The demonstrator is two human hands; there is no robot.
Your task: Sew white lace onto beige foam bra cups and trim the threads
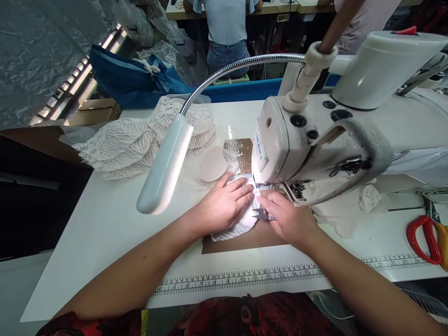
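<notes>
Under the head of a white sewing machine point(276, 144) lies a white lace piece point(233, 231), curved at its near edge. My left hand point(227, 203) rests flat on it, fingers spread towards the needle area. Beside the needle area, my right hand point(289, 217) is closed around small thread snips point(261, 214), whose dark blades point left over the lace. The thumb and forefinger of that hand are close to the fabric edge; whether they also pinch it I cannot tell. Beneath the lace is a brown sheet point(241, 246).
Stacked lace pieces point(122, 144) lie at the back left, near a round pale disc point(213, 164). A lamp point(166, 163) on a bendy neck hangs over the table. Red-handled scissors point(423, 239) lie at the right, and a ruler strip point(245, 279) runs along the front edge. A person point(226, 28) sits beyond.
</notes>
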